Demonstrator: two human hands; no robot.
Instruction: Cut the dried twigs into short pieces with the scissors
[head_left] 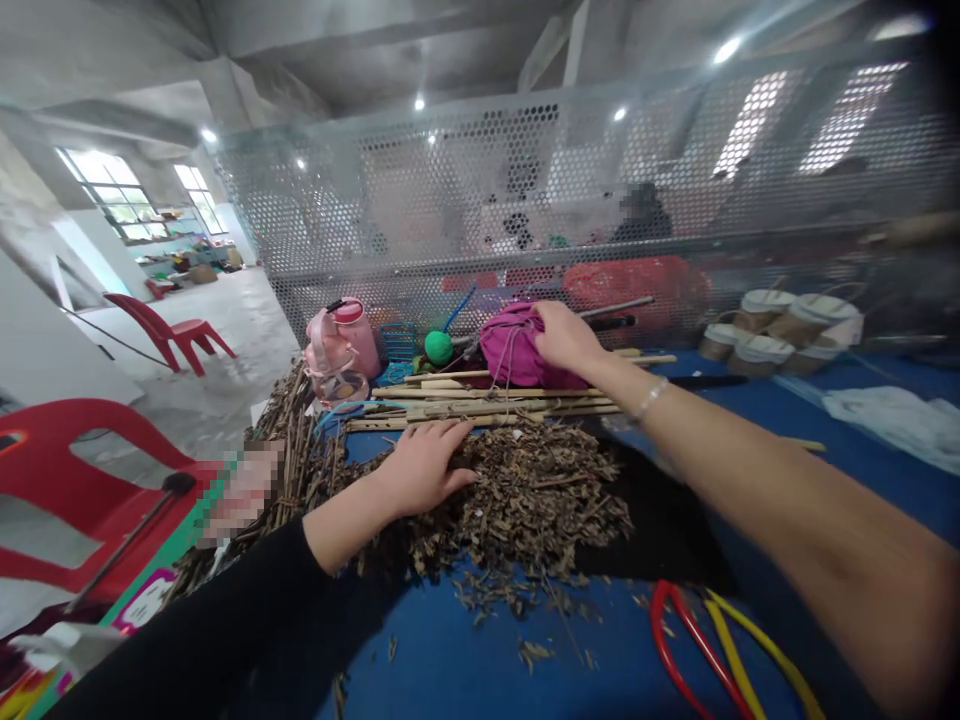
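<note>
My left hand (424,465) lies flat, fingers stretched out, on a heap of dry brown chips and twig bits (525,505) on the blue table (480,660). My right hand (564,335) reaches far forward and grips the top of a magenta cloth bag (510,350) at the back, fingers curled on the fabric. A thin bracelet sits on the right wrist. Several long bamboo sticks (487,400) lie between the heap and the bag.
A perforated metal screen (525,210) closes the table's far side; a person sits behind it. A pink bottle (352,335), green ball (439,347), bundle of twigs (292,440), paper-lidded cups (772,330), red and yellow cables (712,640), red plastic chairs (90,480).
</note>
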